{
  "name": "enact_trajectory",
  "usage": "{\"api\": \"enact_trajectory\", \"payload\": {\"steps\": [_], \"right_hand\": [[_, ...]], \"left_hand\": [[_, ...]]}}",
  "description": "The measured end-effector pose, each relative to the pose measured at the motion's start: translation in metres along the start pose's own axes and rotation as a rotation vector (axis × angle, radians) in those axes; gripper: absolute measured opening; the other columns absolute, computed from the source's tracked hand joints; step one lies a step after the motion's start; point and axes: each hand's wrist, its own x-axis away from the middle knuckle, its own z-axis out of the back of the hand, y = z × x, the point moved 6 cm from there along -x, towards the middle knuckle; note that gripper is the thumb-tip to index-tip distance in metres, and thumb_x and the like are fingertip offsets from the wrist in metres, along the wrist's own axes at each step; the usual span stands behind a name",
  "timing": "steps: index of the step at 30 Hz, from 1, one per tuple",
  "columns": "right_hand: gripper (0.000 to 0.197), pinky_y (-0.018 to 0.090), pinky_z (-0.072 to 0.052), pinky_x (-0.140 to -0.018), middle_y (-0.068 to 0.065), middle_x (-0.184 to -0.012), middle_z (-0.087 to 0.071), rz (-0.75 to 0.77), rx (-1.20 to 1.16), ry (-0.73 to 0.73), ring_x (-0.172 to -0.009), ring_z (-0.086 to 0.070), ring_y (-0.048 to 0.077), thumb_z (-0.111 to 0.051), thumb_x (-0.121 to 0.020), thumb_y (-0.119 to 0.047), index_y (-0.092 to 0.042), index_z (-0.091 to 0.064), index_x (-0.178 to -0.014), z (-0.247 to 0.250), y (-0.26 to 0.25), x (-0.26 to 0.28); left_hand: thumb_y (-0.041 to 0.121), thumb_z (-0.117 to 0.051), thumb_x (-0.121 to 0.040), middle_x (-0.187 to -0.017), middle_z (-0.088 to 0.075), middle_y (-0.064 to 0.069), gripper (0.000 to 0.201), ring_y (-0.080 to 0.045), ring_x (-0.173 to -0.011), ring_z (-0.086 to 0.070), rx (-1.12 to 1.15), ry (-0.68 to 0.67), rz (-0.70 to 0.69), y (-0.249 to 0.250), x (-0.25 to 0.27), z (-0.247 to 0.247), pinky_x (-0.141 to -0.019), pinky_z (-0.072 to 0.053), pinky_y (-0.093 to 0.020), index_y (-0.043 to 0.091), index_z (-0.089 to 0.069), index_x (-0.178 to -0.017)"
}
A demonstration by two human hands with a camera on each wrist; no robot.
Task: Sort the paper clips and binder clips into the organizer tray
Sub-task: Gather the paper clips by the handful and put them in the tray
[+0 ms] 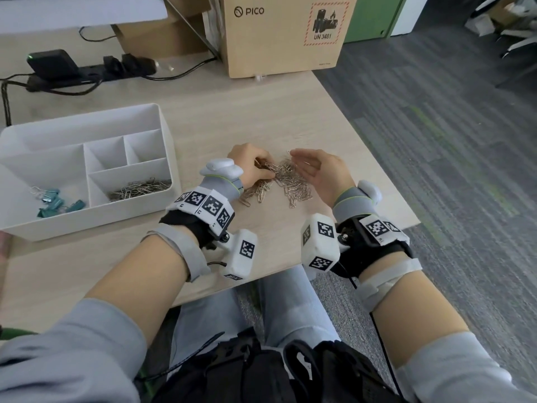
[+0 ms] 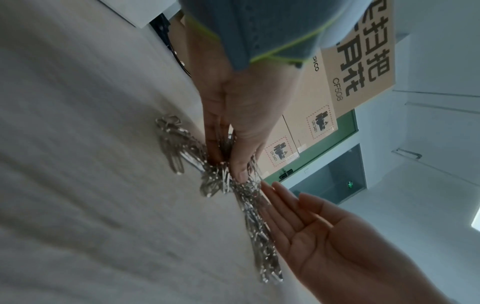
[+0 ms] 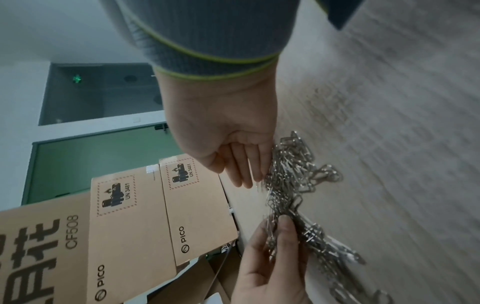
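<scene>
A loose pile of silver paper clips [image 1: 286, 181] lies on the wooden table between my hands. My left hand [image 1: 266, 170] digs into the pile's left side, and its thumb and curled fingers pinch a bunch of clips [image 2: 223, 156]. My right hand [image 1: 302, 158] stands on edge at the pile's right side, fingers straight, palm facing left, holding nothing [image 3: 244, 174]. The white organizer tray [image 1: 87, 219] sits to the left. Its front right compartment holds paper clips [image 1: 139, 189]. Teal binder clips [image 1: 58, 200] lie in its left compartment.
A PICO cardboard box [image 1: 284, 39] stands at the back of the table. A black power strip with cables [image 1: 87, 71] lies at the back left. The table's angled right edge [image 1: 377, 158] runs close to my right hand, with carpet beyond.
</scene>
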Motion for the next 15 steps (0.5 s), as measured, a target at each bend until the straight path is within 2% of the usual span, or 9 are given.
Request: {"api": "enact_trajectory", "payload": {"steps": [3, 6, 8, 10, 12, 14, 15], "right_hand": [[0.026, 0.032, -0.048, -0.095, 0.007, -0.086, -0.07, -0.05, -0.096, 0.019, -0.093, -0.063, 0.024, -0.038, -0.095, -0.008, -0.003, -0.063, -0.087, 0.002, 0.0, -0.002], [0.028, 0.034, -0.049, -0.094, 0.012, -0.091, -0.068, -0.071, -0.167, 0.021, -0.09, -0.063, 0.025, -0.036, -0.096, -0.009, 0.001, -0.061, -0.088, 0.002, -0.002, -0.001], [0.029, 0.032, -0.051, -0.09, 0.011, -0.086, -0.071, -0.077, -0.2, -0.001, -0.087, -0.064, 0.023, -0.035, -0.097, -0.01, 0.001, -0.06, -0.089, -0.001, -0.005, 0.0], [0.029, 0.027, -0.056, -0.076, 0.006, -0.073, -0.073, -0.103, -0.208, -0.011, -0.078, -0.065, 0.02, -0.035, -0.098, -0.013, -0.001, -0.06, -0.089, -0.005, -0.006, 0.0], [0.027, 0.027, -0.058, -0.06, 0.008, -0.075, -0.069, -0.148, -0.241, 0.0, -0.064, -0.066, 0.02, -0.037, -0.099, -0.016, -0.002, -0.059, -0.088, -0.008, -0.003, -0.001], [0.023, 0.031, -0.058, -0.055, 0.013, -0.083, -0.064, -0.186, -0.302, -0.014, -0.06, -0.065, 0.022, -0.039, -0.098, -0.017, -0.001, -0.056, -0.092, -0.013, 0.0, -0.002], [0.024, 0.032, -0.059, -0.055, 0.013, -0.082, -0.065, -0.197, -0.317, -0.029, -0.061, -0.066, 0.023, -0.038, -0.099, -0.016, -0.001, -0.056, -0.094, -0.015, 0.001, -0.001]], "left_hand": [[0.023, -0.079, -0.068, -0.078, -0.065, -0.001, 0.029, -0.015, -0.071, -0.057, 0.092, 0.025, 0.012, 0.001, -0.001, 0.007, -0.066, -0.041, -0.023, 0.014, -0.073, -0.095], [0.02, -0.079, -0.068, -0.064, -0.061, 0.004, 0.027, 0.002, -0.053, -0.052, 0.174, 0.035, -0.005, 0.007, -0.004, 0.013, -0.055, -0.04, -0.012, 0.014, -0.073, -0.093], [0.018, -0.079, -0.069, -0.058, -0.059, 0.009, 0.022, 0.008, -0.043, -0.05, 0.209, 0.021, -0.036, 0.017, -0.005, 0.016, -0.052, -0.038, -0.008, 0.017, -0.073, -0.09], [0.019, -0.079, -0.068, -0.062, -0.063, 0.003, 0.021, 0.006, -0.048, -0.051, 0.221, -0.008, -0.08, 0.03, -0.007, 0.015, -0.059, -0.041, -0.013, 0.02, -0.073, -0.087], [0.02, -0.08, -0.067, -0.074, -0.068, -0.004, 0.021, -0.007, -0.061, -0.058, 0.204, -0.041, -0.133, 0.046, -0.008, 0.013, -0.066, -0.046, -0.021, 0.019, -0.073, -0.087], [0.02, -0.08, -0.066, -0.085, -0.071, -0.006, 0.023, -0.017, -0.077, -0.064, 0.183, -0.056, -0.168, 0.059, -0.01, 0.009, -0.075, -0.048, -0.026, 0.016, -0.074, -0.088], [0.019, -0.08, -0.066, -0.086, -0.071, -0.005, 0.024, -0.018, -0.08, -0.064, 0.169, -0.065, -0.177, 0.064, -0.011, 0.008, -0.078, -0.048, -0.028, 0.015, -0.074, -0.088]]}}
